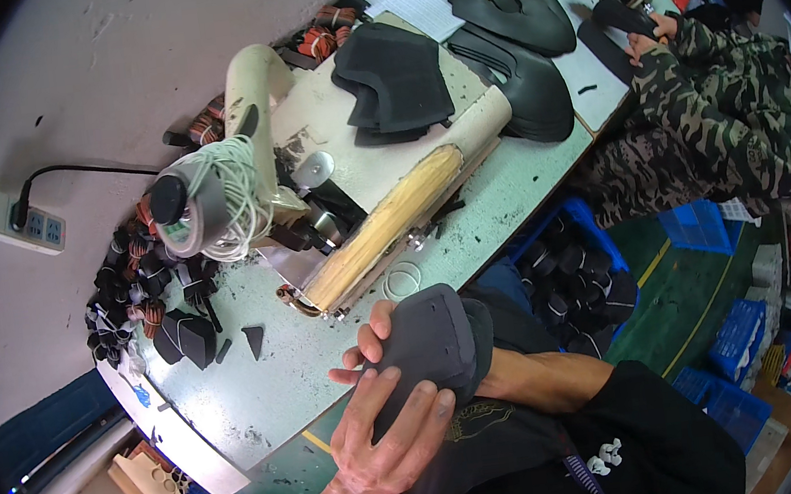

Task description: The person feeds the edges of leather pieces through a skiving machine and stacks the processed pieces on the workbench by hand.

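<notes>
Both my hands hold a small stack of black, shaped sheet pieces (425, 336) in front of my body, just off the table's near edge. The top piece has small holes and a raised, curved band along one side. My left hand (388, 438) lies over the stack, its fingers curled across the top face. From the right, my right hand (373, 335) reaches beneath; its palm is hidden, and its fingertips wrap round the far left edge. Beyond them stands a cream machine (251, 88) with a yellowish wooden strip (388, 223) along its front.
More black pieces (391, 82) lie on the machine's bed, beside moulded black parts (517, 67). Tied bundles (127, 287) line the wall near a power strip (27, 225). A blue basket (601, 253) of black pieces stands right. A co-worker in camouflage (712, 113) works at far right.
</notes>
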`<state>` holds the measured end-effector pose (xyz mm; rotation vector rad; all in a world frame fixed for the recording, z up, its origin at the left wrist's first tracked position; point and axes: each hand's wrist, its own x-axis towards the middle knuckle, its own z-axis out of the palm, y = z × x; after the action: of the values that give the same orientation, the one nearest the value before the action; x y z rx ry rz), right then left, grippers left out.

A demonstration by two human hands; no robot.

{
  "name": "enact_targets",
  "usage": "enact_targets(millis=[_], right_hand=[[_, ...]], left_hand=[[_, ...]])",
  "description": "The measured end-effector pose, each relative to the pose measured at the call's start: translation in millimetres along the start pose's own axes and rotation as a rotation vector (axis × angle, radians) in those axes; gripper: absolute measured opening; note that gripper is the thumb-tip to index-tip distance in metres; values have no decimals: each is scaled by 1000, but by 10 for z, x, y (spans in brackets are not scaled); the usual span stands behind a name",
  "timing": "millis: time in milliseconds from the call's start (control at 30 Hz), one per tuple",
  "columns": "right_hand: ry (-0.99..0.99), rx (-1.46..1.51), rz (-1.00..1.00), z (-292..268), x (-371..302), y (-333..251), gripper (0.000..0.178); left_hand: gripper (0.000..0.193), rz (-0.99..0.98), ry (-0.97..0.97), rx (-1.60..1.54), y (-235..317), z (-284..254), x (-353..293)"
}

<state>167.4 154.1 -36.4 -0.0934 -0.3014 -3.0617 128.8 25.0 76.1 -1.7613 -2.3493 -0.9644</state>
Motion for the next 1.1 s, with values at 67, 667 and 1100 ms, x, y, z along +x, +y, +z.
enact_targets(millis=[67,667,1100], right_hand=[[-15,-2,27,-70,-117,54,28],[213,-1511,704,679,-426,-130,34],[244,-1579,588,139,-512,9,54]], left_hand=[[37,-93,2,6,23,-31,-66],[37,-1231,-416,-1107,-107,-149,-678],[28,-1068,-211,-729,-346,-19,-1174]])
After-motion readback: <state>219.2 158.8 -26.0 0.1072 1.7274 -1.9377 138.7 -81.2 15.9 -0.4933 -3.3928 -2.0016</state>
